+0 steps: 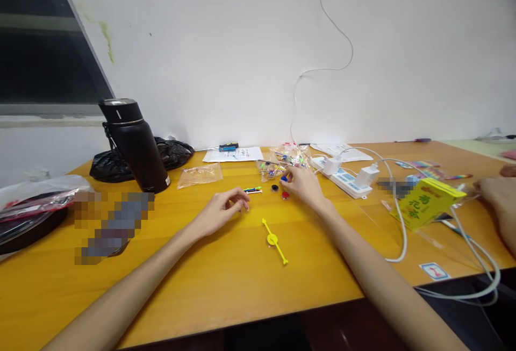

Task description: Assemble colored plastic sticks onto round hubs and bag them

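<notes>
My left hand (223, 208) rests on the yellow table (226, 281) with its fingers curled loosely, tips close to a small green and white stick piece (252, 190). Whether it holds anything I cannot see. My right hand (303, 183) pinches a small blue piece (284, 178) just above a black round piece (274, 187) and a red round piece (285, 195). A yellow rod with a disc on it (273, 240) lies nearer to me, between my forearms. Behind the right hand lies a clear bag of small coloured parts (282, 160).
A black flask (136, 144) stands at the left before a black bag (121, 163). An empty clear bag (199, 174), papers (234, 153), a white power strip (346, 179) with cables, a yellow box (427, 202). Another person's hand (497, 195) at the right edge.
</notes>
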